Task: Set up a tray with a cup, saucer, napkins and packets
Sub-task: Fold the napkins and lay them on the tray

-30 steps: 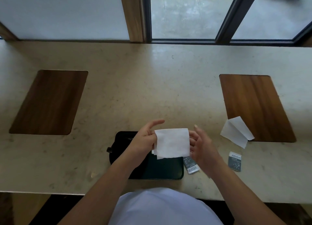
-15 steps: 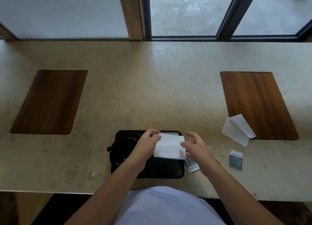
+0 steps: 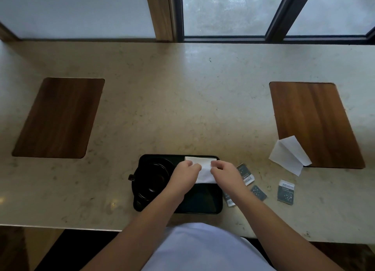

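Observation:
A black tray (image 3: 205, 205) lies at the counter's near edge. In its left half a black cup (image 3: 151, 178) stands on a black saucer (image 3: 140, 197). A folded white napkin (image 3: 204, 169) lies across the tray's far right part. My left hand (image 3: 185, 174) pinches the napkin's left side and my right hand (image 3: 223, 172) pinches its right side, both low on the tray. Several dark packets lie on the counter right of the tray, one (image 3: 246, 174) beside my right wrist and one (image 3: 286, 192) farther right. A second white napkin (image 3: 289, 156) lies unfolded at the right.
Two wooden placemats are set into the beige stone counter, one at the left (image 3: 58, 118) and one at the right (image 3: 312, 122). The second napkin overlaps the right mat's near corner. A window with dark frames (image 3: 278, 12) runs along the back.
Both hands have lowered the folded napkin from above the tray's front down onto the tray's far right part. The fingers have curled tighter on it.

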